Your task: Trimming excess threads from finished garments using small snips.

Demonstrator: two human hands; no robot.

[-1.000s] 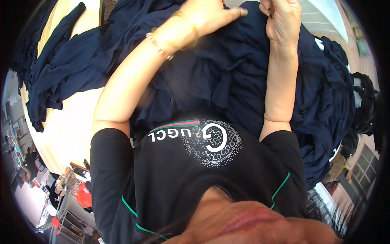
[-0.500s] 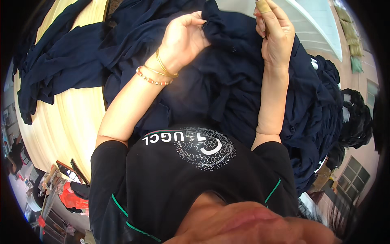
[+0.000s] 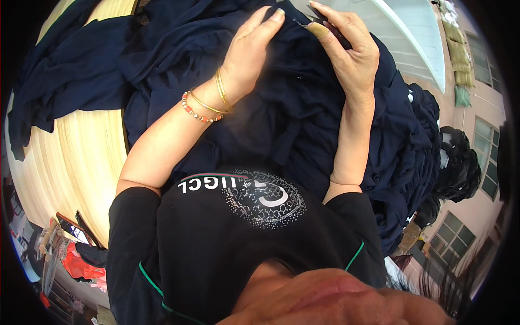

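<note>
Dark navy cloth (image 3: 295,103) lies heaped over my lap and the table. My left hand (image 3: 246,57) pinches a raised fold of it between thumb and fingers at the top of the view. A beaded bracelet and thin gold bangles circle that wrist. Close by on the right, my right hand (image 3: 355,59) grips small dark thread snips (image 3: 337,33), partly hidden by the fingers. Their pointed tips face the fold in my left hand. A yellowish cover (image 3: 318,30) wraps the right thumb tip.
A pale wood-grained table (image 3: 81,162) stands at the left, partly under the cloth. Beyond my right hand is a white panel (image 3: 417,40). Black bundles (image 3: 457,162) are piled at the far right. Red bags (image 3: 81,260) sit low at the left.
My right hand has come down and left, bringing the snips beside the fold. My left hand has turned and lifted slightly, its thumb now on the cloth near the snips' tips.
</note>
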